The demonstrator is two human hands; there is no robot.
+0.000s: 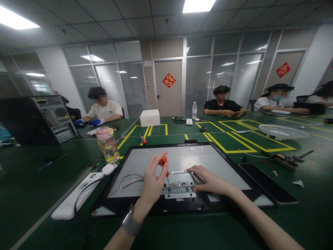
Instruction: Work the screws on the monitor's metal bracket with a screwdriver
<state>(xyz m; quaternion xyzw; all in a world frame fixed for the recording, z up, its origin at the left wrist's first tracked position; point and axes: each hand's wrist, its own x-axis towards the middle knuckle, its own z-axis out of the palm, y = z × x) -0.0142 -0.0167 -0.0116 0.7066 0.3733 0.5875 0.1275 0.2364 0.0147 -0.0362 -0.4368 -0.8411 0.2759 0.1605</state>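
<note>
A display panel point(135, 159) with a black frame lies flat on the table, its grey back facing up. A metal bracket point(180, 195) with a row of connector ports sits at its near middle. My left hand point(155, 177) is closed around the orange handle of a screwdriver point(163, 161), whose shaft points down at the bracket's left part. The tip's exact contact is too small to tell. My right hand point(208, 180) rests over the bracket's right end, thumb and fingers apart. Thin coloured wires point(127, 178) lie on the panel left of my left hand.
Left of the panel are a white power strip point(78, 198), a pink-lidded bottle point(107, 144) and a computer case point(52, 118). Right are a black phone-like slab point(267, 182) and a clear dish point(282, 132). A white box point(150, 118) stands beyond. Several people sit across the table.
</note>
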